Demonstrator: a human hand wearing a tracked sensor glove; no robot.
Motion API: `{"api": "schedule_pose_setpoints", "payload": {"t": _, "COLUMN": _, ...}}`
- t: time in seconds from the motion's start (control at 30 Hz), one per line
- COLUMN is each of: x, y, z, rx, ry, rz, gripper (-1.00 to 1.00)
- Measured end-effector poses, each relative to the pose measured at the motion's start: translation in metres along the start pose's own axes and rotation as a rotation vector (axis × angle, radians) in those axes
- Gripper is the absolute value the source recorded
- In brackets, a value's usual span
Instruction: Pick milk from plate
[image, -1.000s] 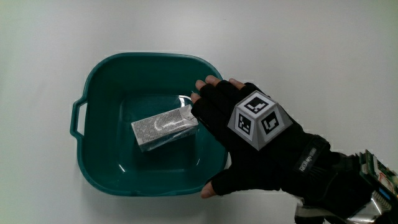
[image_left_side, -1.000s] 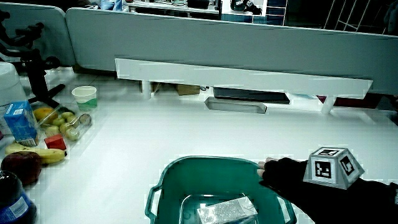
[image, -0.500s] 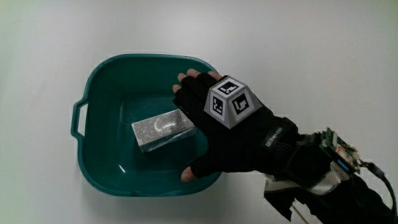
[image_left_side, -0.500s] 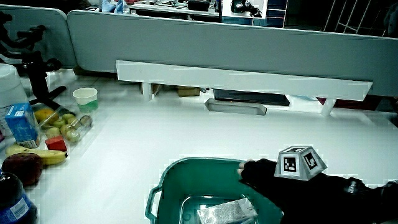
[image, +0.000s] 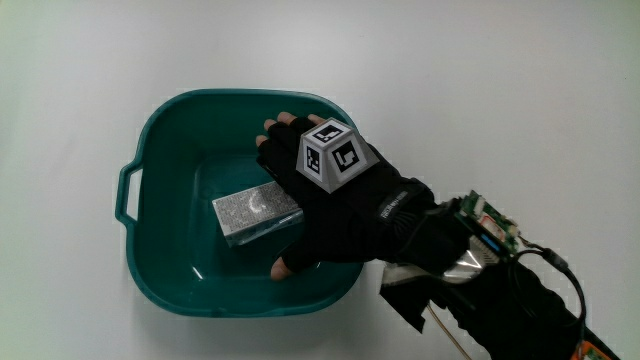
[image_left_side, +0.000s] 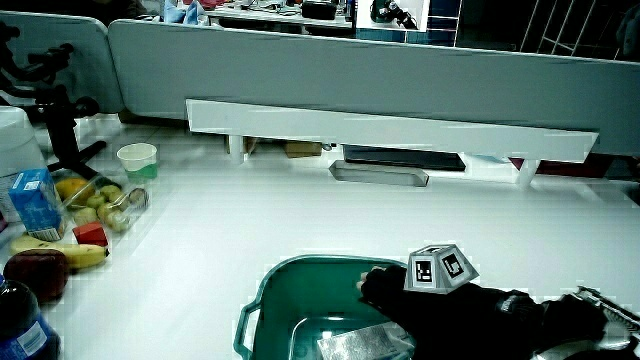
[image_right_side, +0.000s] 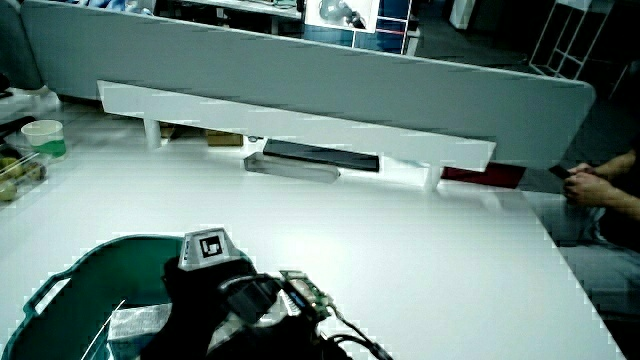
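Your white worktop (image: 480, 80) carries one teal basin (image: 160, 270) with a single loop handle on its rim, the largest thing in the main view; the task calls it a plate, but its walls are deep. Your one gloved hand (image: 330, 205) sits over the basin's inside, reaching across the rim, with the patterned cube (image: 330, 153) on its back; in both side views the hand (image_left_side: 420, 305) lies low inside the basin (image_right_side: 75, 265). One milk carton (image: 257, 209) lies flat on the basin floor, on its side, its long axis running slantwise, one end toward the handle and nearer to you, the other end tucked under your palm. Your fingers (image: 278, 125) reach past the carton and the thumb (image: 285, 268) lies on its nearer side; whether they grip it, you cannot tell. In a side view, one paper cup (image_left_side: 137, 160) stands well apart, near a cluster of fruit (image_left_side: 95, 200).
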Motion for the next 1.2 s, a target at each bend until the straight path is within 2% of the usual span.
{"api": "schedule_pose_setpoints", "payload": {"t": 0.23, "x": 0.001, "y": 0.017, "z": -0.004, "rx": -0.025, "ry": 0.015, "rz": -0.010, "gripper": 0.00}}
{"api": "schedule_pose_setpoints", "payload": {"t": 0.5, "x": -0.003, "y": 0.022, "z": -0.003, "rx": 0.008, "ry": 0.009, "rz": 0.003, "gripper": 0.00}}
{"api": "schedule_pose_setpoints", "payload": {"t": 0.6, "x": -0.003, "y": 0.023, "z": -0.004, "rx": -0.003, "ry": 0.023, "rz": 0.011, "gripper": 0.06}}
{"api": "schedule_pose_setpoints", "payload": {"t": 0.77, "x": -0.003, "y": 0.022, "z": -0.004, "rx": 0.039, "ry": 0.033, "rz": 0.027, "gripper": 0.15}}
{"api": "schedule_pose_setpoints", "payload": {"t": 0.83, "x": -0.003, "y": 0.021, "z": -0.003, "rx": 0.075, "ry": 0.024, "rz": 0.040, "gripper": 0.19}}
{"api": "schedule_pose_setpoints", "payload": {"t": 1.07, "x": 0.000, "y": 0.021, "z": -0.003, "rx": 0.104, "ry": 0.055, "rz": 0.072, "gripper": 0.33}}
{"api": "schedule_pose_setpoints", "payload": {"t": 1.2, "x": 0.000, "y": 0.020, "z": -0.002, "rx": 0.129, "ry": 0.048, "rz": 0.067, "gripper": 0.40}}
